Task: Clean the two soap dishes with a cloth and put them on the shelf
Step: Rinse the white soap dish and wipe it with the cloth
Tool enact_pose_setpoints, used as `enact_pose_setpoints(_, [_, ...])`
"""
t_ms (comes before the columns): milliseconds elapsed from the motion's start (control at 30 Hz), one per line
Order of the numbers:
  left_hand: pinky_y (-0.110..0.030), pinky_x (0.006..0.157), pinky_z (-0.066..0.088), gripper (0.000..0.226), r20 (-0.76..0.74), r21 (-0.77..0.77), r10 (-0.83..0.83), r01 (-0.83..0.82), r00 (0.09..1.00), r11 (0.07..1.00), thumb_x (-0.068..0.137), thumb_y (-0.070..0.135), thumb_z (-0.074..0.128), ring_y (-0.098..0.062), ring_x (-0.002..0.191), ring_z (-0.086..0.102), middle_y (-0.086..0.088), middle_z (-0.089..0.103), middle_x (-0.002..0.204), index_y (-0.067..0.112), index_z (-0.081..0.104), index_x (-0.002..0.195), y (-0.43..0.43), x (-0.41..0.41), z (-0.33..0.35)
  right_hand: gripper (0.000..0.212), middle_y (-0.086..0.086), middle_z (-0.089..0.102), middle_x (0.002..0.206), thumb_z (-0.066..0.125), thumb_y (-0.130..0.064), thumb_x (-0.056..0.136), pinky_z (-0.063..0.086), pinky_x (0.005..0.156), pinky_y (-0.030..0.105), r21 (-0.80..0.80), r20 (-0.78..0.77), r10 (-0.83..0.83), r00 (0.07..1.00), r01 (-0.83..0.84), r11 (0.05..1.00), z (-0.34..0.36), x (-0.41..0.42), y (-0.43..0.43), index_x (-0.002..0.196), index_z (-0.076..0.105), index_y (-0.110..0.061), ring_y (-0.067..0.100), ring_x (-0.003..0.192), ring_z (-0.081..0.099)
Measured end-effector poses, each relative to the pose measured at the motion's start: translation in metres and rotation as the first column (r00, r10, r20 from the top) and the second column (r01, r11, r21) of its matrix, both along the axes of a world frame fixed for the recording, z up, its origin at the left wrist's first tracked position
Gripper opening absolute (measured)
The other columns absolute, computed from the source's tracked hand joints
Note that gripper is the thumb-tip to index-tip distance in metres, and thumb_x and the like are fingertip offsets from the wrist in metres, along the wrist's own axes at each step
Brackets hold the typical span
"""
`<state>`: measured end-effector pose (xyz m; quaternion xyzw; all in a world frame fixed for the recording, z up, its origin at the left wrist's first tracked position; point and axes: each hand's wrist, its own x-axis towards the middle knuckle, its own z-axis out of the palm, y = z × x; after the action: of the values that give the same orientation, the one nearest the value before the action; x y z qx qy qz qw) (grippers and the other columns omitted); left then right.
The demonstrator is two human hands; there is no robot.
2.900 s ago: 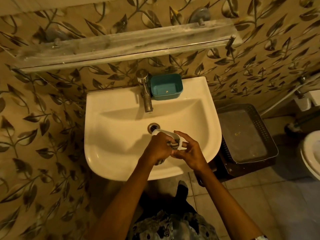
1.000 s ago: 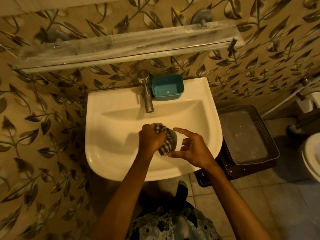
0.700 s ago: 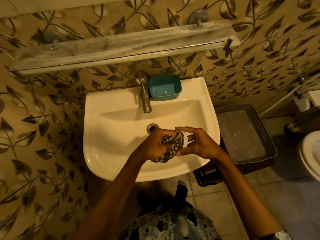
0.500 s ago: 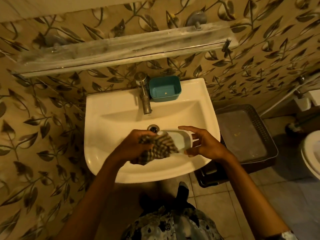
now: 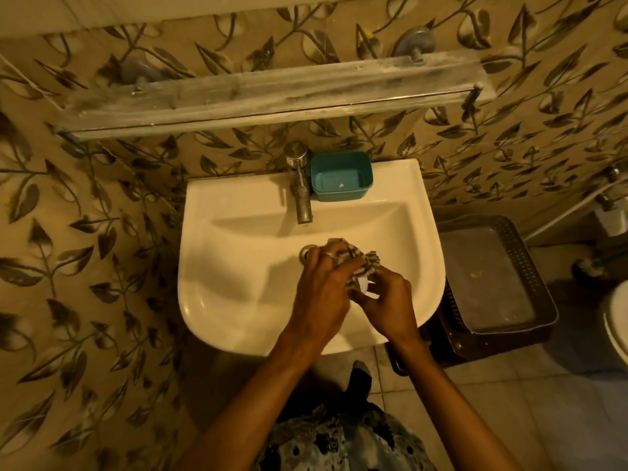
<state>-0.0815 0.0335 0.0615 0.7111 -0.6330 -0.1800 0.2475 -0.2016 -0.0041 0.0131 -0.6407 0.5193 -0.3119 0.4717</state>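
Note:
Over the white sink [image 5: 238,283], my left hand [image 5: 323,287] presses a checked cloth [image 5: 356,263] against a white soap dish [image 5: 364,286]. My right hand [image 5: 387,300] grips that dish from below and to the right. Only a small white sliver of the dish shows between my hands. A teal soap dish [image 5: 341,176] stands on the sink's back rim, just right of the tap [image 5: 300,185], with a small pale speck inside. The long glass shelf [image 5: 265,93] hangs on the wall above the sink, dusty, with nothing on it.
A dark perforated basket [image 5: 530,266] with a grey lining stands on the floor right of the sink. A white toilet [image 5: 616,328] shows at the right edge. Pipes and a valve [image 5: 608,212] run along the right wall. Leaf-patterned tiles cover the walls.
Both hands have drawn together around the white dish. The cloth, which hung loose at the dish's left half a second ago, is now bunched on top and hides most of the dish.

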Motion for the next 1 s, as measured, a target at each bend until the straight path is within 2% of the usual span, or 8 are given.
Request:
enact_pose_setpoints(167, [-0.02,0.098,0.038,0.053,-0.054,0.046,0.128,-0.125,0.99,0.991,0.078,-0.013,0.057,-0.02,0.114,0.046,-0.002,0.055,0.122,0.019,0.066,0.119,-0.008,0.033,-0.01,0.036,-0.013,0.069,0.103,0.07,0.002,0.081,0.06,0.077,0.049,0.134,0.135,-0.123,0.983,0.105,0.985,-0.002,0.001,0.011,0.112,0.071,-0.017,0.021,0.098,0.067])
enact_pose_setpoints(300, [-0.011,0.093,0.033,0.042,-0.161,0.068,0.242,-0.234,0.957,0.97,0.082,-0.001,0.066,-0.013,0.107,0.048,-0.002,0.058,0.118,0.02,0.065,0.119,-0.006,0.046,-0.017,0.036,-0.023,0.063,0.101,0.063,0.006,0.085,0.062,0.067,0.04,0.199,0.207,-0.354,0.912,0.316,0.928,-0.004,0.007,0.015,0.111,0.069,-0.018,0.026,0.101,0.065])
enact_pose_setpoints(400, [-0.015,0.091,0.043,0.032,-0.363,0.165,0.398,-0.363,0.842,0.917,0.089,0.004,0.059,-0.013,0.106,0.056,-0.006,0.064,0.117,0.015,0.064,0.119,-0.009,0.045,-0.018,0.034,-0.015,0.063,0.103,0.057,0.01,0.087,0.062,0.061,0.031,0.267,0.253,-0.479,0.841,0.415,0.87,-0.008,0.009,0.017,0.109,0.067,-0.014,0.019,0.1,0.063])
enact_pose_setpoints(567, [-0.022,0.08,0.051,0.022,-0.578,0.385,0.529,-0.364,0.622,0.848,0.092,0.015,0.057,-0.016,0.1,0.065,0.001,0.07,0.107,0.022,0.067,0.11,-0.017,0.034,-0.017,0.043,0.007,0.058,0.114,0.053,0.015,0.086,0.062,0.069,0.036,0.486,0.273,-0.622,0.734,0.453,0.748,-0.012,0.024,0.022,0.109,0.058,-0.021,0.023,0.101,0.06])
enact_pose_setpoints(700, [-0.013,0.064,0.049,0.027,-0.6,0.433,0.54,-0.329,0.589,0.839,0.091,0.008,0.05,-0.011,0.093,0.064,0.004,0.069,0.102,0.025,0.064,0.107,-0.012,0.02,-0.017,0.043,-0.002,0.06,0.116,0.061,0.005,0.086,0.048,0.101,0.039,0.213,0.093,-0.506,0.857,0.479,0.851,-0.01,0.031,0.021,0.123,0.054,-0.016,0.014,0.107,0.056])
enact_pose_setpoints(833, [-0.026,0.072,0.055,0.026,-0.693,0.468,0.568,-0.322,0.445,0.823,0.085,0.008,0.057,-0.019,0.091,0.067,0.0,0.071,0.097,0.023,0.065,0.105,-0.008,0.018,-0.017,0.037,-0.002,0.063,0.112,0.056,0.001,0.09,0.049,0.099,0.035,0.154,0.043,-0.381,0.924,0.371,0.916,-0.007,0.028,0.014,0.124,0.055,-0.013,0.014,0.104,0.058])
enact_pose_setpoints(900, [-0.031,0.081,0.055,0.025,-0.649,0.404,0.558,-0.387,0.517,0.829,0.085,0.017,0.064,-0.019,0.096,0.067,-0.003,0.071,0.104,0.018,0.065,0.11,-0.008,0.02,-0.016,0.033,-0.001,0.064,0.113,0.054,-0.005,0.093,0.05,0.097,0.034,0.193,0.059,-0.309,0.949,0.293,0.936,-0.009,0.026,0.014,0.125,0.055,-0.014,0.018,0.108,0.06])
enact_pose_setpoints(1000, [-0.017,0.082,0.048,0.03,-0.511,0.218,0.542,-0.509,0.667,0.832,0.088,0.012,0.064,-0.011,0.101,0.061,-0.004,0.068,0.114,0.014,0.064,0.118,-0.008,0.025,-0.017,0.035,0.009,0.058,0.129,0.05,-0.024,0.098,0.048,0.1,0.045,0.452,-0.002,-0.177,0.984,0.159,0.878,-0.011,0.023,0.011,0.131,0.047,-0.01,0.028,0.118,0.055])
